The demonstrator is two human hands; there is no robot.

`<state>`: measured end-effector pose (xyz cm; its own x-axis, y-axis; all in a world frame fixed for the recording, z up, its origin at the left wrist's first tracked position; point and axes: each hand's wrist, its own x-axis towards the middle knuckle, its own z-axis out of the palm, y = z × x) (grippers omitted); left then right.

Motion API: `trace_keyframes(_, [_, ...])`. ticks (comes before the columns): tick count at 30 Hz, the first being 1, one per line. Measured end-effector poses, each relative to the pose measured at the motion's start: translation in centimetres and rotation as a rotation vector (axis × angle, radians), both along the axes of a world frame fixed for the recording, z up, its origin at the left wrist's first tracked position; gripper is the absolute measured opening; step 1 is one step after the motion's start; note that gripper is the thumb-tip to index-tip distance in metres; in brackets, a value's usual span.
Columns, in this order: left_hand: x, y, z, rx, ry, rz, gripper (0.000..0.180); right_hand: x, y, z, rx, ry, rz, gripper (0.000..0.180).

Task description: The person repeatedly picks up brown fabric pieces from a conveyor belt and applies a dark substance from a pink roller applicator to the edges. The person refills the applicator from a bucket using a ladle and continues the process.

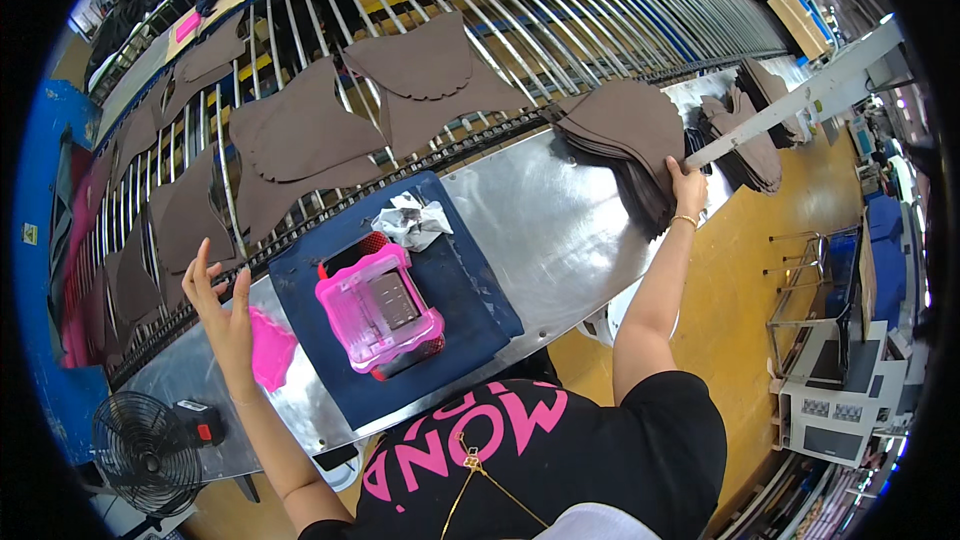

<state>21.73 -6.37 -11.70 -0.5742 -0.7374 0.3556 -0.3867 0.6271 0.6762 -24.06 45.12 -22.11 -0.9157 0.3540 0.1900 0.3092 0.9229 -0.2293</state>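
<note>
Right hand (686, 190) at stacked panels (632, 125), dull brown, curved edges; layers fanned

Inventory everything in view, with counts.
Table: one, silver, centre
Roller conveyor: one, metallic, beyond the table
Loose pieces: many, brown, on the conveyor
Large stack: one, brown, table's right part
Other pieces: several, brown, right of the stack
Mat: one, navy, on the table
Box: one, pink, on the mat
Crumpled sheet: one, whitish, beyond the box
Flat piece: one, pink, left of the mat
Fan: one, black, lower left
Bar: one, whitish, at right
Cabinet: one, whitish, far right
Rest: too small to count
Shirt: one, black, bottom
Left fingers: spread, near the conveyor
Right fingers: at the stack's right edge
</note>
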Motion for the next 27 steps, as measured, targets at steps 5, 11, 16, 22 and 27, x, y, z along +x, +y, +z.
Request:
trace_keyframes(5, [-0.6,1.1,0.3,-0.022,-0.001,-0.027,0.055,2.5,-3.7,2.6,0.133,0.080,0.031,0.051])
trace_keyframes(11, [0.0,1.3,0.5,-0.048,-0.011,-0.037,0.055,0.9,-2.5,2.6,0.098,0.203,0.245,0.043])
trace_keyframes(16, [-1.1,2.0,1.6,0.007,0.033,-0.094,0.053,6.8,-8.7,12.1,-0.178,-0.069,0.462,0.034])
trace_keyframes(22, [-5.5,4.2,3.8,0.018,0.130,-0.281,0.056,13.6,-16.3,19.7,-0.715,0.130,0.941,0.032])
trace_keyframes(27, [-5.6,3.6,4.1,0.247,0.252,-0.240,0.041,18.8,-23.9,18.0,-1.270,-0.111,1.357,0.021])
